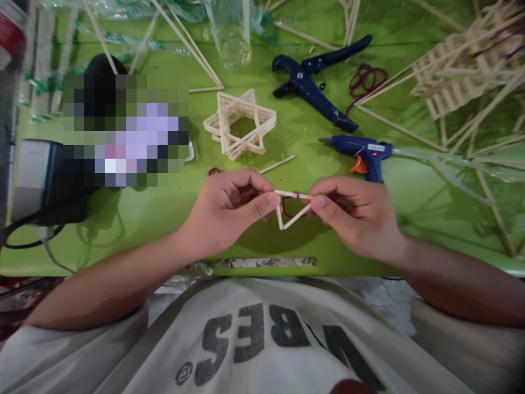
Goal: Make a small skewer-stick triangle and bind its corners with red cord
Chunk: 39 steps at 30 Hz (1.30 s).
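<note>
Between my two hands is a small triangle of thin wooden sticks (293, 220), its lower corner pointing toward me. Dark red cord is wound around the middle of its top stick, and a loop of the cord hangs inside the triangle. My left hand (235, 210) pinches the upper left corner between thumb and fingers. At the upper right corner, my right hand (355, 216) pinches in the same way. Just beyond my hands lie a loose short stick (278, 164) and a star-shaped stack of sticks (266, 121).
Dark blue pipe cutters (315, 90) and a blue hot glue gun (365, 152) lie to the right. A stick lattice (447, 76) fills the far right. At left stands a black power adapter (39, 178). A clear cup (233, 46) stands at the back of the green table (135, 241).
</note>
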Each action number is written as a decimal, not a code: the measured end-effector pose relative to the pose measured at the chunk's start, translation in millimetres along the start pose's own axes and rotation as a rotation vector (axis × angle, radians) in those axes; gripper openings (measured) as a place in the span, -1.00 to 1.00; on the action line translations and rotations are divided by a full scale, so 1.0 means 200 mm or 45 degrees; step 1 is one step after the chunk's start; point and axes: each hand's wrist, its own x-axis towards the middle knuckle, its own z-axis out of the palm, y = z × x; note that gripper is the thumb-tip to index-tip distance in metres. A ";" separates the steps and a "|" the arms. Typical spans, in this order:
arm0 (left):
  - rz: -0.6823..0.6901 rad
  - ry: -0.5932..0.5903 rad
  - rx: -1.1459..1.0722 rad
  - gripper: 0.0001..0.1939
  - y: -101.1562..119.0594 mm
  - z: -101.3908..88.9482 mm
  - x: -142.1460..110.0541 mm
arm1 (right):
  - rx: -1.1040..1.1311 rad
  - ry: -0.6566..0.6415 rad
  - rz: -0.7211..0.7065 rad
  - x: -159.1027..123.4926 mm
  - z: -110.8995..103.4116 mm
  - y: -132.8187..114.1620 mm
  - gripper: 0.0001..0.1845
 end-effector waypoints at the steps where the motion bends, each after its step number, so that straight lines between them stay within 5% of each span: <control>1: 0.034 0.015 0.037 -0.68 0.00 0.00 0.00 | -0.019 0.027 -0.024 0.00 0.00 0.01 -0.88; 11: 0.317 0.049 0.406 -0.90 -0.03 0.00 -0.05 | -0.188 0.025 -0.254 -0.01 0.00 0.01 -0.88; 21: 0.513 0.080 0.465 -0.96 -0.03 0.02 -0.06 | -0.456 0.266 -0.328 -0.05 0.04 0.03 -0.66; 30: 0.873 -0.053 0.673 -0.88 -0.03 0.03 -0.05 | -0.534 0.222 -0.289 -0.06 0.04 0.01 -0.75; 39: 0.896 -0.209 0.685 -0.86 -0.05 0.01 -0.05 | -0.375 0.217 -0.296 -0.05 0.07 -0.01 -0.83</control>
